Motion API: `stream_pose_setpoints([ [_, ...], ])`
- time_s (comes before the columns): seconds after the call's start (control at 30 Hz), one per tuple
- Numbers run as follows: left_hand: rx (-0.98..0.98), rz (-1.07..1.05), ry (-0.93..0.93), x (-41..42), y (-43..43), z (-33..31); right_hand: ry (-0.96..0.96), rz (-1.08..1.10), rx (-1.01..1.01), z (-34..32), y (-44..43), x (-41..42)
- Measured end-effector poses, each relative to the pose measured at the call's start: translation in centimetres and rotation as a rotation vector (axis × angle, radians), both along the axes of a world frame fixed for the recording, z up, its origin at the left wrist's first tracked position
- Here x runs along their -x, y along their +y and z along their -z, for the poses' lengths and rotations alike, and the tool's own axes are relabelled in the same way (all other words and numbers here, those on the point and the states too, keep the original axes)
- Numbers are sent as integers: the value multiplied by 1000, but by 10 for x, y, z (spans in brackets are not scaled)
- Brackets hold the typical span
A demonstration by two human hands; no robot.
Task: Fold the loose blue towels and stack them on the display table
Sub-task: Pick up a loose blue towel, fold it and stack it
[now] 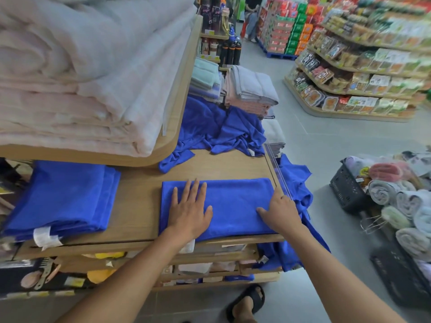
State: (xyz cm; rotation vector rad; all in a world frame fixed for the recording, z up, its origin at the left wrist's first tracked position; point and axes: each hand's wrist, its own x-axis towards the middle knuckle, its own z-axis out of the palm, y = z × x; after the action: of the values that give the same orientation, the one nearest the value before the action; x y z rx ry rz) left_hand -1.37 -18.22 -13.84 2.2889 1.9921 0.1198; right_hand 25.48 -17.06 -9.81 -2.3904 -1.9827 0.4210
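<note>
- Blue folded stack (60,197), lower left of the frame, lying on the tabletop (140,201). Its near edge overhangs the front lip, so a towel dropped on it carelessly could likely pull it off.
- Left hand (189,210), lower centre: fingers spread and flat, pressing the partly folded towel (231,203). An uneven push may drive a ridge into the cloth and spoil the fold.
- Loose heap (235,134), upper centre, crumpled at the back of the tabletop. A trailing corner could catch when one piece is drawn out.
- Right hand (279,212), on the towel's right edge: thumb splayed on the cloth. Whether the fingers pinch the edge cannot be told.
- Hanging cloth (296,183), right of the tabletop edge, draped toward the floor. Its weight may drag it down, or skew the fold if it is the same piece.
</note>
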Motion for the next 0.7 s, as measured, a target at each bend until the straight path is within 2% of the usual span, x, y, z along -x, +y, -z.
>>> stream_pose_setpoints([
  [0.1, 18, 53, 10, -18, -1, 0, 36, -19, 21, -18, 10, 7],
  [0.2, 36, 47, 29, -22, 0, 1, 192, 56, 60, -29, 19, 4],
  [0.37, 34, 43, 19, -21, -1, 2, 574, 330, 202, -42, 29, -7],
  [0.53, 43, 33, -9, -22, -3, 1, 1097, 549, 293, -55, 27, -16],
  [0.7, 37, 29, -13, -21, -2, 1, 1243, 399, 232, -80, 23, -7],
])
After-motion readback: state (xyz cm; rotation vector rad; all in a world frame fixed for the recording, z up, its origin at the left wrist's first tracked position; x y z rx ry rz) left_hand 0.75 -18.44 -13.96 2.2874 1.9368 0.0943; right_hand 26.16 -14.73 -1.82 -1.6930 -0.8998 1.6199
